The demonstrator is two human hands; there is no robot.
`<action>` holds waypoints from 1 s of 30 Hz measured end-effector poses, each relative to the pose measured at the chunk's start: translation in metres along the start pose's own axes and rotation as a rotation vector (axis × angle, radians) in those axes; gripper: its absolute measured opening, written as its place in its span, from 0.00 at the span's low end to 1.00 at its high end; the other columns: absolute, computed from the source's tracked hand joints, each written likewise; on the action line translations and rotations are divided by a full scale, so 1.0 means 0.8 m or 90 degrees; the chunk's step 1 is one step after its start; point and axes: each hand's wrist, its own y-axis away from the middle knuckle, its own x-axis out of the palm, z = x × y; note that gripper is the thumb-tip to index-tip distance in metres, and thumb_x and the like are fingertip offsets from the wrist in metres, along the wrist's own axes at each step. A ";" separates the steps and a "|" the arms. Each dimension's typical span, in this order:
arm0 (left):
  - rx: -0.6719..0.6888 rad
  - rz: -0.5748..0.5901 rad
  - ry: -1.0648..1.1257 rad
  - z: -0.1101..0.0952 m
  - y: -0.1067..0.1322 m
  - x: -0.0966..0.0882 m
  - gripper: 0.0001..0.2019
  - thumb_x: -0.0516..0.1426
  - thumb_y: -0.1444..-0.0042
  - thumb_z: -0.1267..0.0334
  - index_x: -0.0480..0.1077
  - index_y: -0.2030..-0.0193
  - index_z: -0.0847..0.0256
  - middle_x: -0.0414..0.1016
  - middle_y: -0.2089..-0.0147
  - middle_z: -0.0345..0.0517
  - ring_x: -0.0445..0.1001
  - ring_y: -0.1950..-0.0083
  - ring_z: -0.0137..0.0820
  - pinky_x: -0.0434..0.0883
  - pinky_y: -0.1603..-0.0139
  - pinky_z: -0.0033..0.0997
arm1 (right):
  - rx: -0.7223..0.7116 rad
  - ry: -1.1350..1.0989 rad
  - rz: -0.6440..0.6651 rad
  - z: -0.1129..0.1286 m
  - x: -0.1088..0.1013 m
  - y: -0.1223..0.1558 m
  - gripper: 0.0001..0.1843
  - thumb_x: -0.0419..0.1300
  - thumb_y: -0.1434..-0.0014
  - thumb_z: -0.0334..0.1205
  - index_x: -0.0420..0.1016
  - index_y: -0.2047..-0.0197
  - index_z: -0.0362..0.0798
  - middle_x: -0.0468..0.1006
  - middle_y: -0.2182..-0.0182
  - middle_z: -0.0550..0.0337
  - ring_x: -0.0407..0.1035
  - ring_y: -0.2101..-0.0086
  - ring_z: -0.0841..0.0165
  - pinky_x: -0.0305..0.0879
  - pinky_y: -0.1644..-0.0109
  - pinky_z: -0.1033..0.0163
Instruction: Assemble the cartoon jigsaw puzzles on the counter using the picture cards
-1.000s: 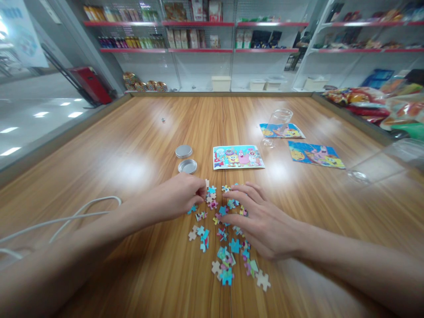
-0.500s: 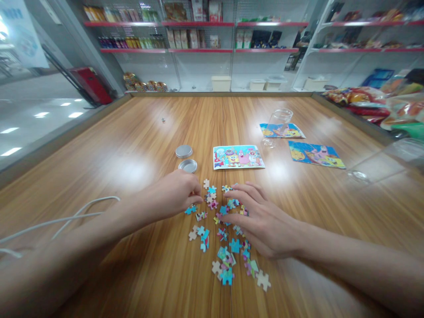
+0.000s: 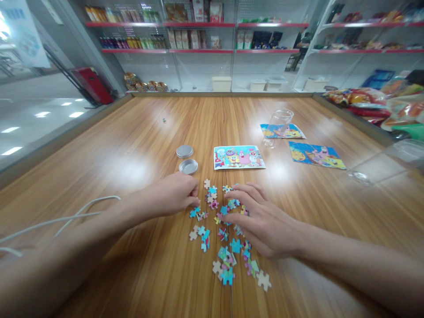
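Several loose jigsaw pieces [image 3: 222, 238] lie scattered on the wooden table [image 3: 139, 145] in front of me. My left hand [image 3: 174, 194] rests at the left edge of the pile, fingers curled together over a blue piece [image 3: 195, 212]; whether it grips that piece is hidden. My right hand [image 3: 261, 223] lies flat on the pile's right side, fingers spread over several pieces. Just beyond the pile sits a cartoon picture card [image 3: 239, 157].
Two round metal lids [image 3: 186, 159] sit left of the card. A clear jar [image 3: 280, 120] stands on a second picture [image 3: 281, 130], with a third picture [image 3: 317, 154] to its right. White cable [image 3: 66, 218] lies at the left. Snack bags [image 3: 374, 104] line the right edge.
My left hand has drawn back a little to the left from the pile's top toward the blue piece. My right hand has stayed put.
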 end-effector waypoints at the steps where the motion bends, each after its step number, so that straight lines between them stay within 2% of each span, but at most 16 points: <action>1: 0.000 -0.004 0.012 0.000 -0.001 -0.001 0.10 0.61 0.41 0.58 0.74 0.69 0.61 0.75 0.72 0.42 0.71 0.71 0.30 0.59 0.71 0.30 | 0.002 0.000 0.001 0.000 0.000 0.000 0.24 0.60 0.40 0.35 0.72 0.40 0.51 0.62 0.38 0.45 0.51 0.35 0.47 0.47 0.34 0.33; 3: 0.012 -0.035 0.019 -0.001 -0.002 -0.002 0.09 0.60 0.41 0.60 0.73 0.69 0.61 0.74 0.72 0.42 0.70 0.71 0.29 0.59 0.71 0.29 | 0.005 0.000 0.002 0.000 0.000 -0.001 0.24 0.60 0.40 0.35 0.72 0.40 0.51 0.62 0.38 0.45 0.51 0.35 0.47 0.48 0.34 0.34; 8: 0.061 -0.185 -0.076 0.000 -0.006 0.003 0.08 0.55 0.37 0.66 0.73 0.66 0.63 0.75 0.66 0.47 0.72 0.66 0.32 0.62 0.67 0.32 | 0.005 0.002 -0.014 0.001 0.000 -0.002 0.22 0.59 0.38 0.36 0.73 0.40 0.52 0.64 0.39 0.46 0.53 0.36 0.48 0.49 0.34 0.34; 13: 0.080 -0.185 -0.128 0.006 -0.009 0.012 0.13 0.55 0.34 0.63 0.77 0.67 0.62 0.73 0.65 0.49 0.72 0.64 0.34 0.65 0.63 0.34 | 0.004 0.007 -0.025 0.001 0.002 -0.002 0.20 0.58 0.35 0.38 0.74 0.41 0.52 0.64 0.40 0.46 0.53 0.36 0.48 0.50 0.34 0.34; 17: 0.130 -0.248 -0.110 0.008 -0.017 0.019 0.11 0.53 0.31 0.61 0.76 0.56 0.63 0.73 0.56 0.52 0.73 0.56 0.36 0.69 0.56 0.37 | 0.004 0.008 -0.022 0.001 0.003 -0.001 0.19 0.57 0.34 0.39 0.74 0.41 0.53 0.64 0.40 0.47 0.53 0.36 0.48 0.49 0.35 0.34; 19: 0.162 -0.244 -0.089 0.009 -0.023 0.022 0.10 0.53 0.31 0.63 0.75 0.55 0.63 0.72 0.54 0.52 0.72 0.55 0.35 0.70 0.53 0.37 | 0.006 0.007 -0.024 0.001 0.004 0.000 0.19 0.57 0.34 0.40 0.73 0.41 0.53 0.64 0.40 0.46 0.53 0.36 0.48 0.49 0.35 0.33; 26: 0.135 -0.225 -0.006 0.012 -0.029 0.018 0.06 0.58 0.35 0.63 0.72 0.61 0.65 0.72 0.58 0.49 0.72 0.57 0.35 0.70 0.53 0.37 | 0.007 0.004 -0.026 0.001 0.003 -0.001 0.19 0.58 0.34 0.40 0.73 0.41 0.53 0.65 0.40 0.47 0.53 0.36 0.49 0.50 0.35 0.33; 30: 0.152 -0.290 0.009 0.013 -0.029 0.015 0.05 0.57 0.35 0.65 0.71 0.62 0.64 0.74 0.61 0.47 0.73 0.57 0.35 0.69 0.55 0.36 | 0.010 0.004 -0.021 0.002 0.002 -0.001 0.18 0.58 0.34 0.40 0.74 0.42 0.53 0.65 0.39 0.46 0.53 0.36 0.48 0.50 0.35 0.33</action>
